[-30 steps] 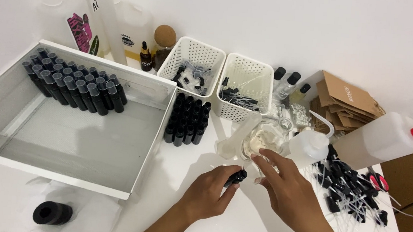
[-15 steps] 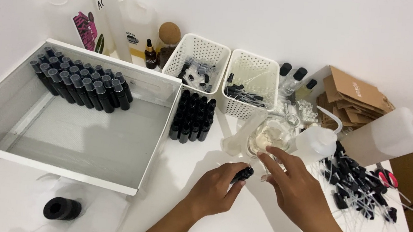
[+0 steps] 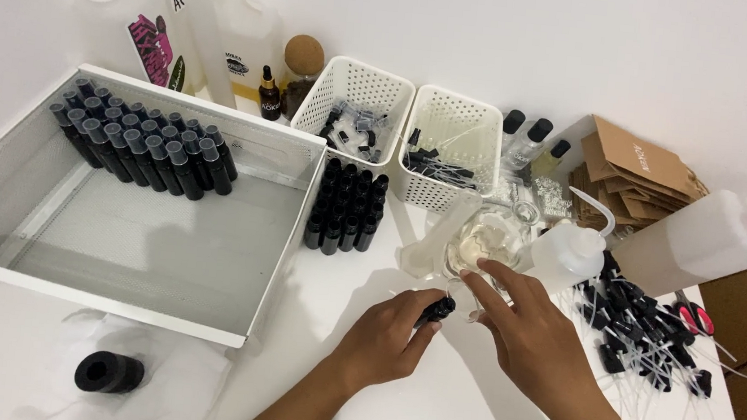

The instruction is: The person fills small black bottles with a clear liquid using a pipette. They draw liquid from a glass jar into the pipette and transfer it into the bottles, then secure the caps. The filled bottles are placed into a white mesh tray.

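A: What is the left hand (image 3: pixel 385 337) gripping?

B: Its grip is clamping a small black vial (image 3: pixel 434 311), tilted, just in front of the glass beaker (image 3: pixel 481 244). It is looking light, stiff and slick, so holding round the body suits it.

A: And the right hand (image 3: pixel 525 331)?

B: Its fingers are pinching together beside the vial's mouth, on what I cannot tell. Behind the beaker, a white basket (image 3: pixel 449 149) is standing on the table (image 3: pixel 428 413).

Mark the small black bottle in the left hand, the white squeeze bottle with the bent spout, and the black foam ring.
small black bottle (image 3: pixel 437 310), head view, on its upper body.
white squeeze bottle (image 3: pixel 566 257), head view, on its belly.
black foam ring (image 3: pixel 110 372), head view, on its side wall.
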